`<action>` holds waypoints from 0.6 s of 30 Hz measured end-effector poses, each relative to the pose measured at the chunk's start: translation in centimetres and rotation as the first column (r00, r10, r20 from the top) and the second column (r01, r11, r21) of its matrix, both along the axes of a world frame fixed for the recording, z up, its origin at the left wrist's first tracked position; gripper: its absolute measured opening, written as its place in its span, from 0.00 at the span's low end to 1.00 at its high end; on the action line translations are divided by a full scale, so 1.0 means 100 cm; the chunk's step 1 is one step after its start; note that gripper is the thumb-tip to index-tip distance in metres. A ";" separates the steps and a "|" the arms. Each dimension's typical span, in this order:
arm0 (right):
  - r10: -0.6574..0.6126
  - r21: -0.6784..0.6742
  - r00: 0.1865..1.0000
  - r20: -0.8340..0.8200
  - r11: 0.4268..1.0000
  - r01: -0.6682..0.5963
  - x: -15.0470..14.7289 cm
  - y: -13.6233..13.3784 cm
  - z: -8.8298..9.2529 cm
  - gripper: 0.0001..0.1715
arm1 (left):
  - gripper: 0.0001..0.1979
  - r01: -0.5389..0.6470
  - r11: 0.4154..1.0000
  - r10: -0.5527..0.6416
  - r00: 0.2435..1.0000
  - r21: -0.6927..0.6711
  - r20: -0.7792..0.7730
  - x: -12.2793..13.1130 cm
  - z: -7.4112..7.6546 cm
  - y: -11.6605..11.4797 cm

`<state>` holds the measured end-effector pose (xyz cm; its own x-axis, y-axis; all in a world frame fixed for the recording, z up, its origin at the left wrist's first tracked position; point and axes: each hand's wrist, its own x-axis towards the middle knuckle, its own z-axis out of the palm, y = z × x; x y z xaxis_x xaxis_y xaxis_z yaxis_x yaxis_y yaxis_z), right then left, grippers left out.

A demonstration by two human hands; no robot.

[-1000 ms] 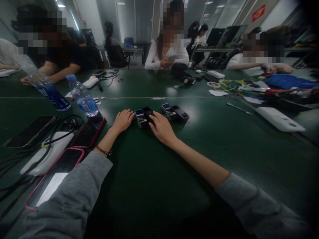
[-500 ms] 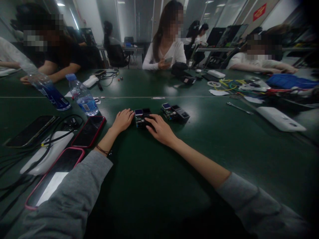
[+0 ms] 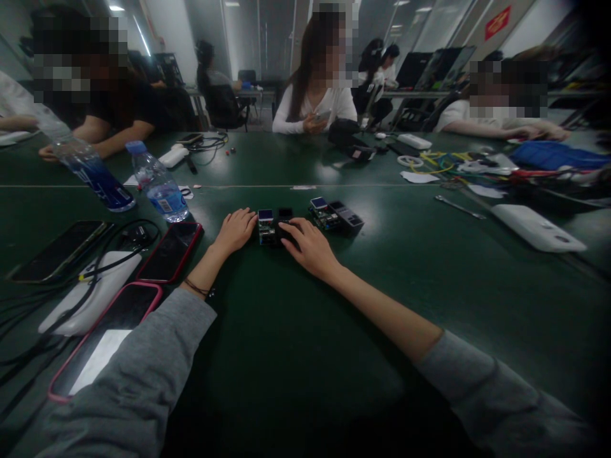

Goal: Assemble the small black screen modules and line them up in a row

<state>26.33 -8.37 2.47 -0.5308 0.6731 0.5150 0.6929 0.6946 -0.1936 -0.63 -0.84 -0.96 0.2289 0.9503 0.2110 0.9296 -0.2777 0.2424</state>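
Squared up since a second ago, a black device [image 3: 285, 214] sits on the green table [image 3: 286, 356] under the curved fingers of the right hand [image 3: 311, 247], their grip unclear; the left hand [image 3: 235, 229] lies open beside a circuit board [image 3: 266, 233]

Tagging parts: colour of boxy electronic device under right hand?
The boxy electronic device is black; see head view.

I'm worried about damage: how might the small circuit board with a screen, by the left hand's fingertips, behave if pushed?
The circuit board looks fragile, since its components appear uncovered. It is probably stiff, given its compact, blocky build. Rolling seems unlikely, as its outline is boxy rather than round.
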 end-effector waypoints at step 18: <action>-0.301 0.051 0.939 -0.165 0.948 0.313 0.027 0.028 -0.017 0.20 | 0.30 0.006 1.000 -0.006 1.000 -0.009 -0.022 0.002 0.003 -0.002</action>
<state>29.04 -5.57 0.73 -0.2149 0.7471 0.6290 0.8409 0.4691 -0.2698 -0.43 -1.09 -0.64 0.2393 0.9508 0.1969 0.9329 -0.2813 0.2247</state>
